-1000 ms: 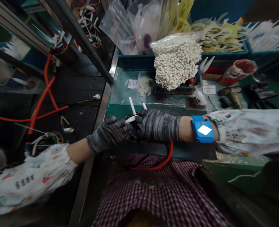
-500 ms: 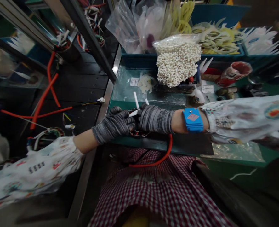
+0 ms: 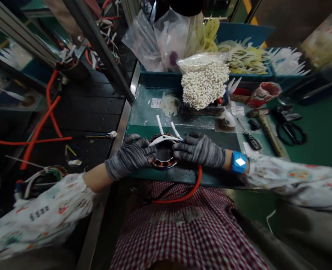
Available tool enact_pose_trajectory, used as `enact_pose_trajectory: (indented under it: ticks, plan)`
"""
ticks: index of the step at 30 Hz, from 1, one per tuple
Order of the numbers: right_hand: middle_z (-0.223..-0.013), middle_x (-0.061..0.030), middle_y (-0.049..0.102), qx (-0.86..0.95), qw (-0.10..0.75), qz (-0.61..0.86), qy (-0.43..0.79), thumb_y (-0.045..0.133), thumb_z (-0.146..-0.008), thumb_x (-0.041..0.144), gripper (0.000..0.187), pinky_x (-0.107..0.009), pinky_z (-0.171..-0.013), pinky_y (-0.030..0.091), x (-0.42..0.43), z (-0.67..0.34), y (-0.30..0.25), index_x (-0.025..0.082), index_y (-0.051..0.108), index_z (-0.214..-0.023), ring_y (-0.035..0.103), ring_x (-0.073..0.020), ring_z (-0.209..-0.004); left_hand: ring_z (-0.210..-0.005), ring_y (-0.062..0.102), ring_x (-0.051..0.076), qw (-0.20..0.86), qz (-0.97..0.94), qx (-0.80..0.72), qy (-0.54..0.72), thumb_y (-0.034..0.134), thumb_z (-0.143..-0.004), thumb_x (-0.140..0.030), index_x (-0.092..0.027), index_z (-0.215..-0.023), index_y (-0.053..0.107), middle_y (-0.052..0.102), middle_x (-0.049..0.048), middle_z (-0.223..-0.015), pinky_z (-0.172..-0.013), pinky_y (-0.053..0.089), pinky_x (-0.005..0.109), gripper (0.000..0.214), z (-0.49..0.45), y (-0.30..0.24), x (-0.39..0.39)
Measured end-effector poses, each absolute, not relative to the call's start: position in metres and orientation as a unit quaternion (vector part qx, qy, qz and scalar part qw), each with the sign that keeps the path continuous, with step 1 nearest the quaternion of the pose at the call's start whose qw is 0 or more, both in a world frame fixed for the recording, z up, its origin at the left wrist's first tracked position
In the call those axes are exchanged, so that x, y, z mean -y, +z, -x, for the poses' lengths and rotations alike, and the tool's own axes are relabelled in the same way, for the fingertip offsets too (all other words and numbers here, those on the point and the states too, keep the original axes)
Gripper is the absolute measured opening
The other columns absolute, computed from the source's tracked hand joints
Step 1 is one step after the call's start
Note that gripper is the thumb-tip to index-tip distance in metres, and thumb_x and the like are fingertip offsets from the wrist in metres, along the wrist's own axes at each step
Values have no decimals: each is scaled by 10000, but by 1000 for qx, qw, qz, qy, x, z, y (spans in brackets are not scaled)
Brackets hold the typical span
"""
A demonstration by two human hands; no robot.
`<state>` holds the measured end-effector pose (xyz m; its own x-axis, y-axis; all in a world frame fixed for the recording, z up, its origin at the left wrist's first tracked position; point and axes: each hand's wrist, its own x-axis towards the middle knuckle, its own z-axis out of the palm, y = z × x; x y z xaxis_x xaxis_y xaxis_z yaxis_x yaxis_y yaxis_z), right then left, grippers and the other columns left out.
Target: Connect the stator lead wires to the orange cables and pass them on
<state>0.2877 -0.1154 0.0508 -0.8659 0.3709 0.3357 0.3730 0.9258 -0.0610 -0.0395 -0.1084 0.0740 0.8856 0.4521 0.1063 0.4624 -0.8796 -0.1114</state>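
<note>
A ring-shaped motor stator (image 3: 166,163) with dark windings lies on the bench near its front edge. White sleeves (image 3: 176,129) stand up from its far side, and one white sleeve lies across its top. My left hand (image 3: 132,155), in a grey striped glove, holds the ring's left side, fingers curled at the rim. On the opposite side my right hand (image 3: 200,150), gloved alike, grips the rim by the sleeve ends; its fingertips are partly hidden. An orange cable (image 3: 195,187) hangs from below my right hand and curves over the checked apron.
Behind the stator sits a bag of white beads (image 3: 204,82), before blue bins (image 3: 162,79) of sleeves. To the right lie a screwdriver (image 3: 250,137), a hammer (image 3: 271,133) and scissors (image 3: 291,131). A dark roller conveyor (image 3: 98,101) with orange cables runs at left, past a metal post (image 3: 101,52).
My right hand has shifted right and nearer, uncovering the ring's opening and the sleeves. The left hand stays at the left rim. The camera view has turned, bringing the tools into sight.
</note>
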Motion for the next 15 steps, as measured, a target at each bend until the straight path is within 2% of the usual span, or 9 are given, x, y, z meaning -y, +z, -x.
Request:
enact_pose_trajectory:
  ticks: [3, 5, 7, 9, 11, 13, 15]
  plan:
    - [-1480, -66, 766, 890, 296, 341, -59, 662, -1082, 132, 418, -456, -962, 596, 155, -293, 18, 326, 676, -1452, 725, -264, -1177, -1147, 704, 279, 47, 973, 213, -70, 700, -1050, -387, -315, -1050, 824, 855, -13, -1112, -1256, 369, 516, 144, 29, 93, 110]
    - [-1535, -127, 704, 800, 376, 467, 30, 700, -1073, 226, 546, -512, -1057, 616, 183, -287, 1, 327, 568, -1594, 703, -314, -1324, -1199, 695, 319, 1, 971, 218, -95, 728, -1023, -548, -323, -1042, 804, 848, -9, -1109, -1315, 294, 601, 238, 15, 106, 109]
    - [-1471, -134, 727, 719, 427, 526, 156, 674, -1092, 297, 587, -500, -1051, 657, 206, -282, -5, 312, 494, -1650, 744, -311, -1297, -1255, 680, 352, -22, 963, 246, -107, 718, -1018, -612, -344, -1192, 789, 838, 6, -1179, -1328, 266, 659, 327, -4, 115, 104]
    - [-1342, -91, 794, 683, 444, 531, 234, 627, -1120, 301, 502, -444, -971, 701, 217, -283, 0, 313, 524, -1611, 811, -275, -1152, -1339, 652, 397, -27, 959, 266, -95, 720, -1009, -636, -326, -1390, 738, 819, 61, -1276, -1336, 262, 707, 492, -27, 118, 95]
    - [-1277, -62, 831, 692, 435, 523, 240, 610, -1136, 291, 390, -417, -947, 712, 212, -293, 15, 316, 611, -1525, 832, -257, -1089, -1405, 629, 424, -43, 962, 266, -51, 725, -1011, -615, -276, -1480, 705, 813, 112, -1276, -1354, 253, 734, 580, -50, 118, 84]
    - [-1266, -58, 841, 725, 415, 511, 203, 623, -1135, 295, 327, -420, -959, 709, 197, -309, 31, 314, 685, -1456, 833, -260, -1091, -1355, 684, 392, -74, 964, 257, -4, 680, -1060, -516, -254, -1444, 734, 824, 112, -1209, -1369, 252, 733, 468, -67, 115, 72]
    - [-1215, -62, 843, 752, 396, 504, 154, 639, -1132, 323, 290, -418, -922, 710, 178, -323, 40, 306, 732, -1407, 829, -263, -1048, -1219, 764, 336, -111, 963, 243, 21, 609, -1110, -427, -239, -1410, 747, 836, 96, -1157, -1360, 285, 719, 380, -76, 111, 61]
